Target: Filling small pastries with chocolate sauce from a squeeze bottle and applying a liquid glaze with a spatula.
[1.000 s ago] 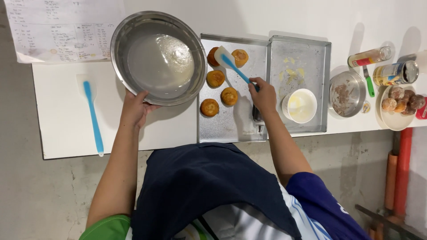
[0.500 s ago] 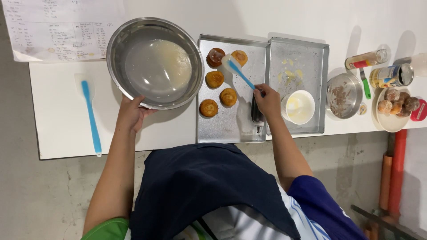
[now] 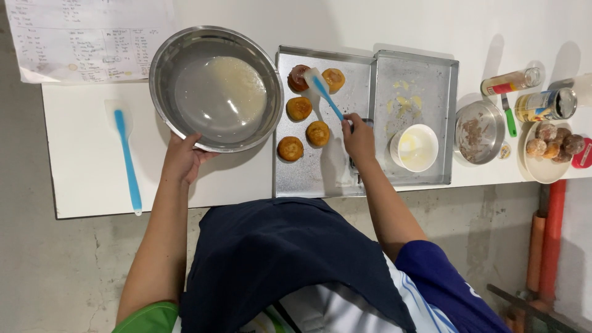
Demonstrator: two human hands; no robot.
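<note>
White tabletop runs across your view, with bare concrete floor below its near edge. Your left hand grips the near rim of a large steel mixing bowl, fingers closed around the edge at about the bowl's 7 o'clock; a thin pale film coats the bowl's bottom. Your right hand is closed around the blue handle of a pastry brush, and the brush's pale head rests at the 2 buns at the far end of a metal baking tray, just to the bowl's 3 o'clock. 5 browned buns sit on that tray, the darkest one at its 12 o'clock edge. Touching the tray at 3 o'clock is a second metal tray holding a small white cup of pale liquid. At the bowl's 9 o'clock a blue spatula lies flat, well apart from your hands, and a handwritten paper sheet sits at 11 o'clock. Far at 3 o'clock stand a small steel bowl, jars, and a plate of round pastries.
</note>
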